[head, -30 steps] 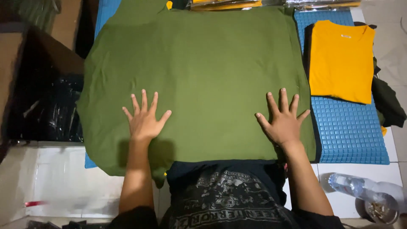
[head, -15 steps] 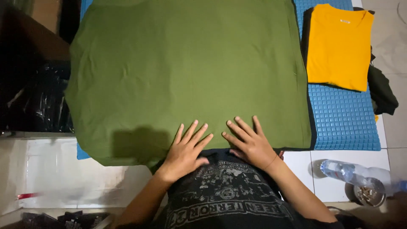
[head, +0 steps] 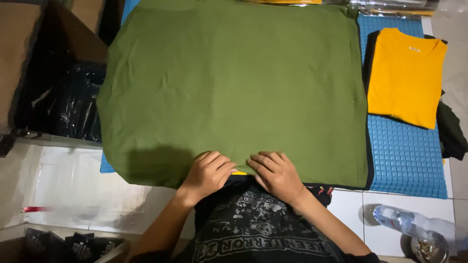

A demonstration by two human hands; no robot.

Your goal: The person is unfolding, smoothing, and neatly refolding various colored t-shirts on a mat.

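Hands, left hand (head: 207, 174) and right hand (head: 276, 174), curled closed, pinching the near hem of the big olive-green cotton shirt (head: 234, 83). Looks like the fold's starting; next needs an even lift.

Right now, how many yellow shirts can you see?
2: one folded yellow shirt lies on the blue mat at right; a yellow edge shows under the green shirt by both hands. More may be hidden.

Spread shirt (head: 234, 83) on mat (head: 404, 156), folded shirt (head: 407, 75) to its right, bottle (head: 414, 224) nr right corner
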